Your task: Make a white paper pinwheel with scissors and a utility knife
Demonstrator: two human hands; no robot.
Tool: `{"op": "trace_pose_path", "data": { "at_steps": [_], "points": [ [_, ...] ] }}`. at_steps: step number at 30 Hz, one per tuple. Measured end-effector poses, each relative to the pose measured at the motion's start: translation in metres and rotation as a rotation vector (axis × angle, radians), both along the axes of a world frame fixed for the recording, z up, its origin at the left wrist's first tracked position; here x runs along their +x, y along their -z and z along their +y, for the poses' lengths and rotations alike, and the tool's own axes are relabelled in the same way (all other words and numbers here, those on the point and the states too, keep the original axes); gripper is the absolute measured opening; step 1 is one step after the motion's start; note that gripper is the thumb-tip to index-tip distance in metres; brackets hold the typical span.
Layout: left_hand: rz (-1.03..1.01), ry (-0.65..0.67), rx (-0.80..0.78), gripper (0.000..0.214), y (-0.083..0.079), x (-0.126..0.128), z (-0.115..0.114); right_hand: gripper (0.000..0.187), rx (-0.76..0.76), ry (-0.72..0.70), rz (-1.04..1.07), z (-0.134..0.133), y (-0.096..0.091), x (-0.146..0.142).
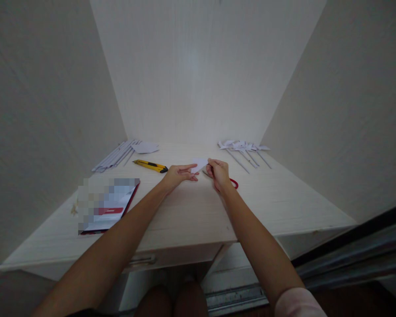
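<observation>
A small piece of white paper (199, 164) is held up between my two hands, just above the white desk. My left hand (181, 174) grips its left side, with the fingers stretched to the right. At the paper's right corner, my right hand (219, 173) pinches with thumb and forefinger, the other fingers curled in. A pair of scissors with a red handle (235, 183) lies beneath my right hand, which partly hides it. Left of my left hand rests a yellow box cutter (150, 165).
Several rolled white paper sticks (114, 156) lie at the back left beside white paper sheets (145, 147). Several paper pinwheels on sticks (242, 147) lie at the back right. A dark-red-edged flat item (132, 198), partly blurred, is front left. Walls (191, 79) enclose the desk (284, 198).
</observation>
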State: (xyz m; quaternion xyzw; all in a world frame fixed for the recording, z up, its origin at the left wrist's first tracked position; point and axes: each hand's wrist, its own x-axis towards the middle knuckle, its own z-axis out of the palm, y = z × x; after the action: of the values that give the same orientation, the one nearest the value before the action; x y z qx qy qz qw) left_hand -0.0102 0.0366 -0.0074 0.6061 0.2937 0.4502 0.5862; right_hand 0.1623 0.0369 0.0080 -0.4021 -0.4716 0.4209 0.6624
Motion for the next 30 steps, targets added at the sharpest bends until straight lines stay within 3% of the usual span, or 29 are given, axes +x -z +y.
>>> {"op": "trace_pose_path", "data": {
  "at_steps": [3, 6, 8, 12, 18, 22, 24, 27, 30],
  "points": [
    [-0.04, -0.031, -0.006, 0.065, -0.002, -0.002, -0.002, 0.03, 0.042, 0.068, 0.039, 0.001, -0.005, 0.013],
    [-0.069, -0.139, -0.041, 0.051, -0.006, 0.0, -0.003, 0.029, 0.06, -0.002, 0.005, 0.0, -0.006, 0.012],
    [-0.075, -0.078, -0.124, 0.044, -0.009, 0.003, -0.004, 0.03, 0.059, -0.09, -0.05, -0.002, -0.003, 0.003],
    [-0.017, 0.165, -0.244, 0.068, -0.012, 0.007, -0.008, 0.032, 0.041, -0.24, -0.169, -0.005, 0.005, -0.015],
    [0.152, -0.009, -0.071, 0.041, -0.012, 0.007, -0.014, 0.031, 0.031, -0.273, -0.294, -0.003, 0.009, -0.016],
    [0.29, 0.113, -0.035, 0.044, -0.015, 0.005, -0.018, 0.02, 0.121, -0.248, -0.371, -0.003, 0.007, -0.015],
    [0.326, 0.174, -0.032, 0.049, -0.016, 0.005, -0.019, 0.019, 0.155, -0.326, -0.433, -0.006, 0.005, -0.017],
    [0.368, 0.243, -0.052, 0.053, -0.015, 0.005, -0.02, 0.022, 0.103, -0.463, -0.483, -0.013, 0.001, -0.019],
    [0.384, 0.312, -0.064, 0.052, -0.016, 0.006, -0.021, 0.02, 0.058, -0.48, -0.494, -0.018, -0.004, -0.02]
  ]
}}
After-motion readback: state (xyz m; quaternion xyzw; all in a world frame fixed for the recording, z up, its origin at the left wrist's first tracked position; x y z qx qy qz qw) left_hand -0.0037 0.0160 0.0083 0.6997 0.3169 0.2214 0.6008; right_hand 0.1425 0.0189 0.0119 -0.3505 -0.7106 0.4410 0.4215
